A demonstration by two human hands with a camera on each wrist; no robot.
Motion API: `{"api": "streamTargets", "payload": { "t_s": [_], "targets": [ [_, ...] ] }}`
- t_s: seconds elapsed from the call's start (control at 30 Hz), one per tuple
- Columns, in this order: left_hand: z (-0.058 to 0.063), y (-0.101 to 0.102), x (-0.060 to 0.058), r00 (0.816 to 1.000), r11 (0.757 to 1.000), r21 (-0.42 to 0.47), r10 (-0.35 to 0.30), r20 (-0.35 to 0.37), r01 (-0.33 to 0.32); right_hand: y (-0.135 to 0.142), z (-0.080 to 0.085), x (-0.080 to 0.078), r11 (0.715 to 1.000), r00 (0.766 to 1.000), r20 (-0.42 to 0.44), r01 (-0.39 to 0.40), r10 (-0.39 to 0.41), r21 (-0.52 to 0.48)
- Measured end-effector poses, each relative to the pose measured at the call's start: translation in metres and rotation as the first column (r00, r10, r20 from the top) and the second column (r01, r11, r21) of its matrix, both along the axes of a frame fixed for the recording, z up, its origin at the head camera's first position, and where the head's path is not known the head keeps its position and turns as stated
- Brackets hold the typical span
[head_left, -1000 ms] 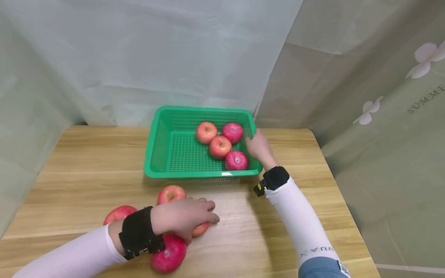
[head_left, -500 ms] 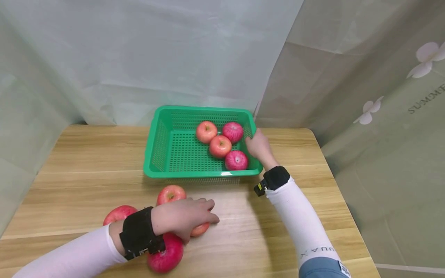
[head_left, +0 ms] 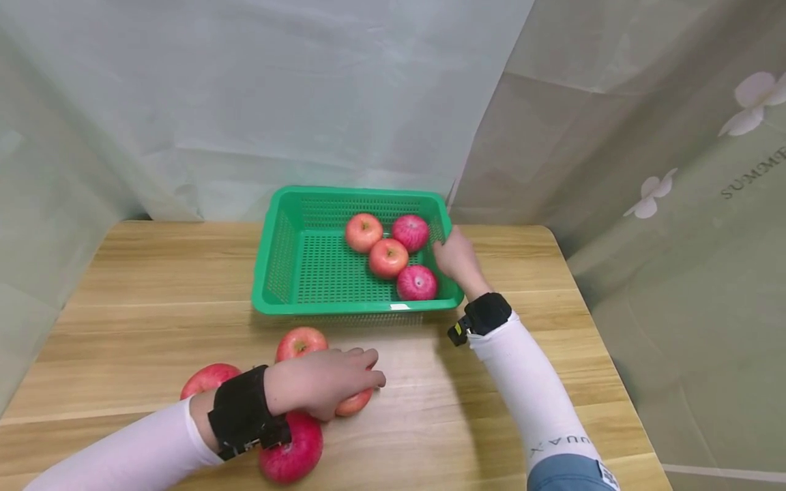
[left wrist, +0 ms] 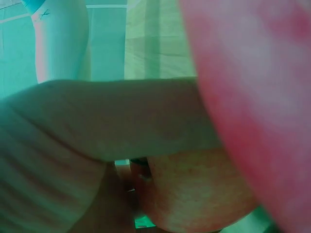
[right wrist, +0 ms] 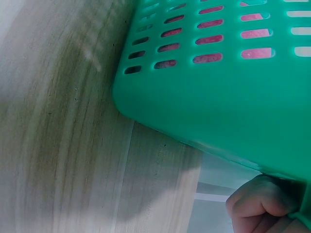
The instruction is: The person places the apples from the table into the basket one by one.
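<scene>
My left hand (head_left: pixel 328 380) reaches over a red apple (head_left: pixel 354 402) in front of the basket, thumb and fingers curled round it. That apple (left wrist: pixel 194 189) shows beneath the thumb in the left wrist view; another apple (left wrist: pixel 265 97) fills the right side up close. A darker red apple (head_left: pixel 293 450) lies just below the hand, partly covered by the wrist strap. My right hand (head_left: pixel 457 262) grips the right end of the green plastic basket (head_left: pixel 344 309); in the right wrist view its curled fingers (right wrist: pixel 260 201) hold the rim. Several apples (head_left: pixel 388 259) rest in the basket's right half.
One more apple (head_left: pixel 301 343) sits behind the left hand, and another (head_left: pixel 211 379) lies beyond the left wrist strap. The wooden table (head_left: pixel 153 293) meets hanging cloth (head_left: pixel 307 88) at the back and both sides.
The darker apple below the left hand has shifted slightly left. Both hands and the basket stay nearly where they were.
</scene>
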State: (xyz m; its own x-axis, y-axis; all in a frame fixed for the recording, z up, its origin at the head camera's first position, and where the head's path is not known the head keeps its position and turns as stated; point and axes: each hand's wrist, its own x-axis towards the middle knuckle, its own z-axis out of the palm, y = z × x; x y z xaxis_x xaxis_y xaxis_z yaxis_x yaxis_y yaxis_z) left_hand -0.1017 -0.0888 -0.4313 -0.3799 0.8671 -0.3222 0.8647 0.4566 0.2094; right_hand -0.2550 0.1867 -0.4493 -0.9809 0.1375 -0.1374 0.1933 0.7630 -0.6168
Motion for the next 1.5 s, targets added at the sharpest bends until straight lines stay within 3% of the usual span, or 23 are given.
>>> {"api": "streamTargets", "payload": {
  "t_s": [0.37,0.57,0.9,1.17,1.5],
  "targets": [
    [0.009,-0.002,-0.005,0.998,0.996,0.085,0.023,0.051,-0.027,0.0,0.002,-0.001,1.0,1.0,-0.001,0.004,-0.004,0.008],
    [0.02,-0.007,-0.01,0.996,0.99,0.133,0.03,0.082,-0.04,0.0,0.002,0.0,1.0,1.0,-0.007,0.001,-0.001,0.002],
    [0.036,-0.01,-0.014,0.978,0.985,0.171,-0.005,0.208,-0.032,0.0,0.001,0.0,1.0,1.0,-0.006,0.003,-0.003,-0.001],
    [0.041,-0.013,-0.018,0.982,0.971,0.237,-0.025,0.189,-0.021,0.0,-0.001,-0.001,1.0,1.0,-0.011,0.003,-0.003,0.001],
    [0.06,-0.017,-0.038,0.99,0.943,0.33,-0.012,0.14,-0.035,0.0,0.0,0.0,1.0,1.0,-0.001,0.007,-0.007,0.015]
  ]
}}
